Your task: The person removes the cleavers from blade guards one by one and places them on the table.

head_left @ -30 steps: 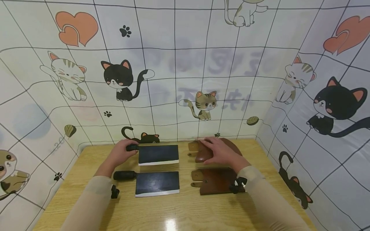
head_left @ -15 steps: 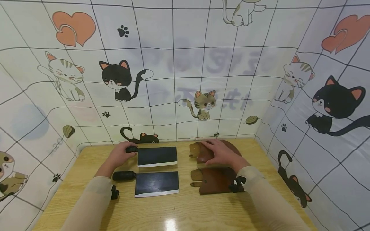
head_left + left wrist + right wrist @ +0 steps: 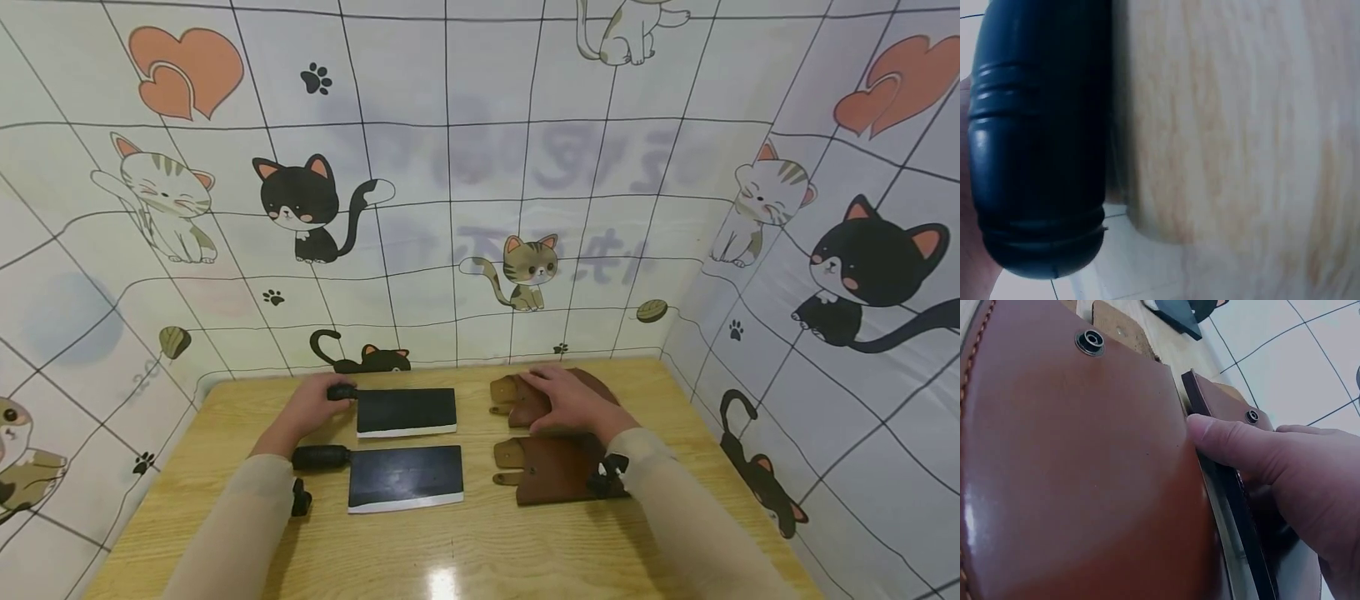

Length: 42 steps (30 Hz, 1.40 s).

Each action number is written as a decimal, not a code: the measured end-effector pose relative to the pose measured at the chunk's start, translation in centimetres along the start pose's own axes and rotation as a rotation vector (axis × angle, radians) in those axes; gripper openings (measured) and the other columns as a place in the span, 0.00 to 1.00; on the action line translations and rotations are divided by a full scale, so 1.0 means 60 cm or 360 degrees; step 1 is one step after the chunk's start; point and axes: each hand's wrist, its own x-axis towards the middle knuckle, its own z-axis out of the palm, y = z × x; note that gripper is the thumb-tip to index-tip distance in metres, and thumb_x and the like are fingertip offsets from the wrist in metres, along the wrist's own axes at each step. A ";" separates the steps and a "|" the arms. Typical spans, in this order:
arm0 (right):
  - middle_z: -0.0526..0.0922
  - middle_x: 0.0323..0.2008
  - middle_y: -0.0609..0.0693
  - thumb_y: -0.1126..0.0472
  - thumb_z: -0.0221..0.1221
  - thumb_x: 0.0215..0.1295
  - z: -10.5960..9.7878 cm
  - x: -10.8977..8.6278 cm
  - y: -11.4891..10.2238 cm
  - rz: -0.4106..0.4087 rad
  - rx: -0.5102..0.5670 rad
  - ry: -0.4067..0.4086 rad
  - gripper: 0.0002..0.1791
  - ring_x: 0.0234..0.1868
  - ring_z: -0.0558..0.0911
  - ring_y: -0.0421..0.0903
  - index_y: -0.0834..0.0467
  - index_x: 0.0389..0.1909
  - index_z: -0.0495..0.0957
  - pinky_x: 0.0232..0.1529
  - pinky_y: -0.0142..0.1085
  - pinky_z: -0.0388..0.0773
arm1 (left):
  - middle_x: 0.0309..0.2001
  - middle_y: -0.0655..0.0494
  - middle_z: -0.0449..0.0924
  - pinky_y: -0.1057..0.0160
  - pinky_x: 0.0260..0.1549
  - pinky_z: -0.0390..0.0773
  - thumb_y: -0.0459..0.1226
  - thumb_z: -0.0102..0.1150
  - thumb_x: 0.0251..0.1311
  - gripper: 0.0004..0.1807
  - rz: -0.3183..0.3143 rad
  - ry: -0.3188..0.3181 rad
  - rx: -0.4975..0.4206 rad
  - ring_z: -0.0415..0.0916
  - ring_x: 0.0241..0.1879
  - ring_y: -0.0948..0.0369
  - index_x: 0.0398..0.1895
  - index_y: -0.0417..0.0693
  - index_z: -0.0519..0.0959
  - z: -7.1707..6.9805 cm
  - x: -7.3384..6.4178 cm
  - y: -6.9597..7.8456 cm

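Observation:
In the head view my left hand point(image 3: 315, 408) grips the black handle point(image 3: 341, 391) of the far cleaver point(image 3: 407, 412), whose dark blade has a pale lower edge. My right hand point(image 3: 573, 404) holds the far brown leather cleaver sheath point(image 3: 517, 408); the right wrist view shows its thumb point(image 3: 1235, 440) along the sheath's near edge, beside a metal snap. Nearer the person lie a second cleaver point(image 3: 407, 477) and a second sheath point(image 3: 555, 475), partly under the right wrist. The left wrist view is filled by a black handle point(image 3: 1041, 150); the left fingers are mostly hidden there.
Everything lies on a light wooden table point(image 3: 465, 550). A white sheet point(image 3: 420, 292) with grid lines and cartoon cats hangs behind the table's back edge and at both sides. Each wrist carries a small black camera mount.
The far cleaver and the far sheath have moved slightly toward the person, with the left and right hands holding them. The near cleaver and near sheath stay in place.

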 end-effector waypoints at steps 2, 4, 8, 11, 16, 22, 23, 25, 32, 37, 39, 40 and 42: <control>0.64 0.83 0.64 0.37 0.80 0.61 0.002 0.000 0.001 0.0014 0.0011 -0.0025 0.61 0.83 0.62 0.68 0.57 0.87 0.63 0.77 0.67 0.63 | 0.54 0.39 0.87 0.36 0.56 0.81 0.29 0.74 0.67 0.16 0.0021 -0.0004 0.0004 0.84 0.55 0.40 0.57 0.37 0.88 0.003 -0.001 -0.001; 0.65 0.82 0.65 0.37 0.80 0.61 0.003 0.000 0.000 0.0020 0.0027 -0.0045 0.60 0.82 0.63 0.69 0.57 0.87 0.63 0.76 0.67 0.63 | 0.53 0.39 0.87 0.35 0.57 0.80 0.29 0.74 0.66 0.16 0.0034 -0.0014 0.0004 0.84 0.55 0.40 0.56 0.37 0.88 0.004 -0.003 0.000; 0.63 0.83 0.65 0.38 0.80 0.62 0.004 0.001 0.000 0.0039 0.0063 -0.0087 0.60 0.82 0.64 0.69 0.57 0.88 0.62 0.76 0.67 0.64 | 0.54 0.39 0.87 0.34 0.58 0.79 0.28 0.75 0.66 0.16 0.0051 -0.0027 -0.0003 0.83 0.56 0.38 0.56 0.36 0.87 0.005 -0.005 0.000; 0.62 0.84 0.65 0.38 0.79 0.63 0.007 0.005 0.002 0.0053 0.0088 -0.0125 0.60 0.82 0.63 0.68 0.57 0.88 0.60 0.77 0.66 0.64 | 0.53 0.38 0.87 0.33 0.58 0.79 0.28 0.76 0.66 0.16 0.0075 -0.0032 0.0014 0.83 0.56 0.37 0.55 0.36 0.87 0.004 -0.005 -0.001; 0.59 0.85 0.65 0.39 0.79 0.63 0.009 0.011 0.006 0.0078 0.0166 -0.0204 0.61 0.84 0.61 0.68 0.57 0.89 0.59 0.77 0.65 0.64 | 0.52 0.39 0.87 0.32 0.58 0.79 0.29 0.76 0.66 0.16 0.0079 -0.0045 0.0053 0.83 0.56 0.37 0.56 0.38 0.87 0.005 -0.003 0.002; 0.57 0.85 0.69 0.43 0.81 0.63 0.004 0.015 0.005 0.0076 0.0250 -0.0272 0.61 0.84 0.59 0.71 0.60 0.88 0.58 0.77 0.67 0.63 | 0.55 0.38 0.87 0.32 0.58 0.78 0.31 0.76 0.67 0.17 0.0036 -0.0052 0.0083 0.82 0.58 0.36 0.57 0.41 0.87 0.007 -0.003 0.000; 0.56 0.85 0.69 0.43 0.81 0.64 0.003 0.015 0.004 0.0080 0.0255 -0.0284 0.61 0.84 0.58 0.71 0.60 0.89 0.57 0.77 0.67 0.62 | 0.55 0.38 0.87 0.31 0.58 0.78 0.32 0.76 0.67 0.17 0.0025 -0.0053 0.0090 0.82 0.58 0.36 0.57 0.42 0.87 0.008 -0.003 0.000; 0.56 0.85 0.69 0.43 0.80 0.64 0.001 0.014 0.003 0.0086 0.0258 -0.0299 0.61 0.84 0.58 0.70 0.60 0.89 0.57 0.78 0.66 0.62 | 0.56 0.38 0.86 0.31 0.58 0.78 0.32 0.76 0.67 0.17 0.0003 -0.0054 0.0111 0.81 0.59 0.36 0.58 0.44 0.87 0.009 -0.005 -0.001; 0.57 0.85 0.68 0.42 0.81 0.63 -0.004 0.016 -0.003 0.0080 0.0242 -0.0291 0.61 0.84 0.58 0.70 0.61 0.88 0.58 0.78 0.66 0.62 | 0.57 0.37 0.86 0.29 0.57 0.77 0.33 0.76 0.67 0.18 -0.0044 -0.0056 0.0149 0.80 0.60 0.34 0.59 0.43 0.87 0.010 -0.006 0.001; 0.57 0.86 0.66 0.39 0.81 0.62 -0.004 0.019 0.002 0.0094 0.0176 -0.0291 0.62 0.85 0.57 0.69 0.59 0.88 0.58 0.79 0.66 0.60 | 0.58 0.35 0.85 0.30 0.59 0.78 0.33 0.75 0.67 0.20 -0.0062 -0.0066 0.0142 0.81 0.61 0.34 0.61 0.41 0.86 0.008 -0.004 0.006; 0.56 0.86 0.65 0.38 0.81 0.61 -0.004 0.019 0.006 0.0097 0.0161 -0.0277 0.63 0.85 0.56 0.69 0.58 0.89 0.58 0.79 0.66 0.59 | 0.60 0.33 0.84 0.30 0.61 0.77 0.33 0.75 0.67 0.21 -0.0081 -0.0079 0.0119 0.79 0.63 0.32 0.63 0.38 0.85 0.006 -0.003 0.008; 0.56 0.86 0.65 0.37 0.81 0.61 -0.004 0.019 0.008 0.0097 0.0170 -0.0263 0.63 0.85 0.56 0.69 0.57 0.89 0.59 0.79 0.66 0.59 | 0.62 0.32 0.83 0.30 0.63 0.76 0.33 0.75 0.68 0.22 -0.0101 -0.0084 0.0107 0.78 0.65 0.32 0.64 0.38 0.85 0.005 -0.003 0.010; 0.56 0.86 0.66 0.38 0.82 0.59 -0.006 0.017 0.011 0.0087 0.0206 -0.0215 0.64 0.85 0.56 0.69 0.59 0.88 0.60 0.79 0.67 0.59 | 0.66 0.31 0.81 0.30 0.66 0.73 0.34 0.74 0.70 0.23 -0.0143 -0.0093 0.0091 0.76 0.68 0.31 0.66 0.37 0.84 0.000 -0.003 0.016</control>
